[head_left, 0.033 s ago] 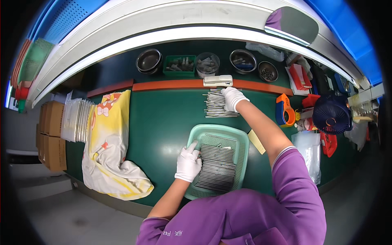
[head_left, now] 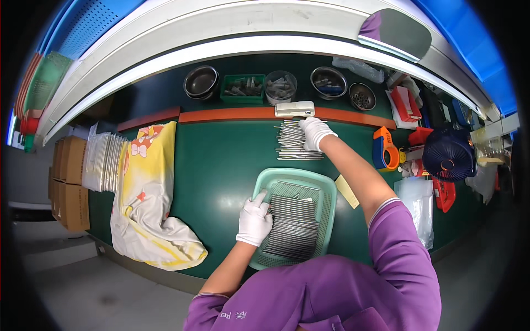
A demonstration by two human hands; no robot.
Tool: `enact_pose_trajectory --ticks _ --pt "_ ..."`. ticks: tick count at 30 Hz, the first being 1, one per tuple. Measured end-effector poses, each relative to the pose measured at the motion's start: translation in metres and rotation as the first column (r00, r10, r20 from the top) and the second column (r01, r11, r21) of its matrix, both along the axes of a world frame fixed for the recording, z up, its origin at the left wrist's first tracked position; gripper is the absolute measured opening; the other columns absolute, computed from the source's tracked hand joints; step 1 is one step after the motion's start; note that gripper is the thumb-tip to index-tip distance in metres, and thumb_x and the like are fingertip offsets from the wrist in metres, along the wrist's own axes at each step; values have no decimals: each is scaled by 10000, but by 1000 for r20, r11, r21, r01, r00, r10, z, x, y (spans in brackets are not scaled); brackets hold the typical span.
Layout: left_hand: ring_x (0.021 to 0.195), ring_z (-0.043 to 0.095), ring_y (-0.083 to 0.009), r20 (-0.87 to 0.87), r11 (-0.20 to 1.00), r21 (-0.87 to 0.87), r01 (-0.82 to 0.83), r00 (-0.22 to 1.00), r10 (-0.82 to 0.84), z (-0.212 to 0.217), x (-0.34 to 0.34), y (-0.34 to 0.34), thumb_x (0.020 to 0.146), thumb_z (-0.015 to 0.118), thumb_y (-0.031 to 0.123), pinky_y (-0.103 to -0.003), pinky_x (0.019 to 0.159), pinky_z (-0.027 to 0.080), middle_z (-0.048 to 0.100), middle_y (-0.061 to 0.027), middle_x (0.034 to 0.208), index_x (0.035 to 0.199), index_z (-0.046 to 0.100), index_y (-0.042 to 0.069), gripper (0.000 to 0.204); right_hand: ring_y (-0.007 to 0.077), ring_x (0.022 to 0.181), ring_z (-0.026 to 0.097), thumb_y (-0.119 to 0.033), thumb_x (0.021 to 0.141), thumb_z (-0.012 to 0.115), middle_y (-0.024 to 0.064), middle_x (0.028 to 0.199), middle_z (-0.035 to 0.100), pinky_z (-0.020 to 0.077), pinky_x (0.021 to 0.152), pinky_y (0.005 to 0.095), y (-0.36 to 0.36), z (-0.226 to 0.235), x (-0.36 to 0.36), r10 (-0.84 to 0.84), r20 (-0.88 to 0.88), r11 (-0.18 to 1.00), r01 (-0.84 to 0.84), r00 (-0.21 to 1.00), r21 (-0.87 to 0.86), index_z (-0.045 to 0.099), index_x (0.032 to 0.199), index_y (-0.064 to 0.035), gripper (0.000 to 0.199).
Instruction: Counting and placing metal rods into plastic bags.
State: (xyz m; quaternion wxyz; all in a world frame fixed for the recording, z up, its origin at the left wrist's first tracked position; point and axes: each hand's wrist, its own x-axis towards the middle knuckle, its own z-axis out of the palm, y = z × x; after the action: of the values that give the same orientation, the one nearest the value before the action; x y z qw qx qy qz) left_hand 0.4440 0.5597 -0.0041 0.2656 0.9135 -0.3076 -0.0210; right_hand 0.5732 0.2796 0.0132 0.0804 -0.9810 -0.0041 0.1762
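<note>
My left hand (head_left: 255, 221), in a white glove, grips the left rim of a pale green plastic basket (head_left: 328, 190). Inside the basket lies a dense layer of thin grey metal rods (head_left: 292, 226), side by side. Farther off, my right hand (head_left: 317, 134), also gloved, has its fingers curled over the right ends of a loose pile of shiny metal rods (head_left: 290, 142) on the green table. Those fingertips are partly hidden, so how many rods they grasp does not show. A white stapler (head_left: 294, 109) sits just beyond the pile.
A red-brown ledge (head_left: 232, 114) crosses behind the pile, with metal bowls (head_left: 328, 83) and a green tray (head_left: 243, 89) beyond. Left lies a yellow patterned cloth (head_left: 154, 187). At right are an orange-blue tape dispenser (head_left: 385, 149), a dark fan (head_left: 449, 155) and plastic bags (head_left: 417, 207).
</note>
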Motion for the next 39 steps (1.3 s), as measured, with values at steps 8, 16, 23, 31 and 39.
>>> enact_pose_trajectory --ticks 8,16,23,31,39 --pt "877 564 -365 -14 1000 16 0 1000 0 2 -1 0 604 615 31 -412 809 499 558 -103 1178 740 609 26 136 292 980 595 -116 685 666 156 1039 589 497 815 371 17 -4 -23 40 168 986 -11 985 -168 625 987 -41 314" --pt "885 561 -365 7 1000 -4 -7 1000 7 3 0 -2 602 608 15 -408 803 493 565 -104 1170 745 608 21 143 294 913 578 -193 694 676 127 927 578 476 766 419 23 38 -79 -39 579 986 -64 814 157 609 935 -63 282" --pt "905 564 -362 36 1000 -14 1 999 -1 -1 3 -2 608 596 -3 -399 792 505 571 -103 1167 784 606 20 177 344 1069 519 -340 610 769 212 1133 525 437 908 399 76 22 -170 186 2 957 -181 983 224 449 1222 46 791" --pt "906 565 -361 35 1000 -16 -8 999 8 0 2 -3 606 598 -11 -397 782 507 573 -98 1160 777 615 26 176 312 1086 488 -289 523 801 185 1152 479 400 935 390 89 12 -163 21 134 992 -37 991 120 392 1265 39 909" --pt "901 568 -349 29 1000 -5 -16 999 16 -1 1 -2 604 601 -11 -389 770 510 576 -90 1154 766 619 28 168 291 851 581 -383 597 762 130 876 580 469 734 399 104 -1 -156 66 109 998 -68 992 12 594 844 -60 440"
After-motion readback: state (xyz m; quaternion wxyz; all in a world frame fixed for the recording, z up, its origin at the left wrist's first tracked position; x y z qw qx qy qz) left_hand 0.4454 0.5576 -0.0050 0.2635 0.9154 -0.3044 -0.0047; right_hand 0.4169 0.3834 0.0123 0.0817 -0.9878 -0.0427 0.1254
